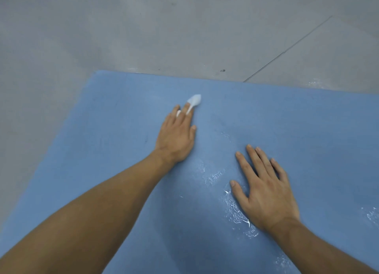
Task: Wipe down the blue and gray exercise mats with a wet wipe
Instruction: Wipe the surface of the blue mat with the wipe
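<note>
Gray floor (102, 27) fills the top of the frame, with a thin seam (287, 50) at upper right. The blue mat (307, 130) covers the lower half, its far edge across the middle. I can't pick out a gray mat.

Risks first. The wet wipe (194, 100) is bunched small, so I'd expect narrow strokes and missed patches, mostly on the dry-looking left part of the mat. It only sits between fingers, so a hard push could pull it loose. Wet streaks (235, 210) shine at lower centre, right beside the bracing palm, and weight on a slick spot could let that hand slide. The mat might also creep on the smooth floor.

Hands, left to right. Left hand (176, 134), centre-left: arm stretched out, fingers nearly straight, pinching the wipe between them and pressing it on the mat. A white tip pokes out past the fingertips, near the far edge. Right hand (264, 191), lower right: flat, fingers spread, palm down on the mat, holding nothing.
</note>
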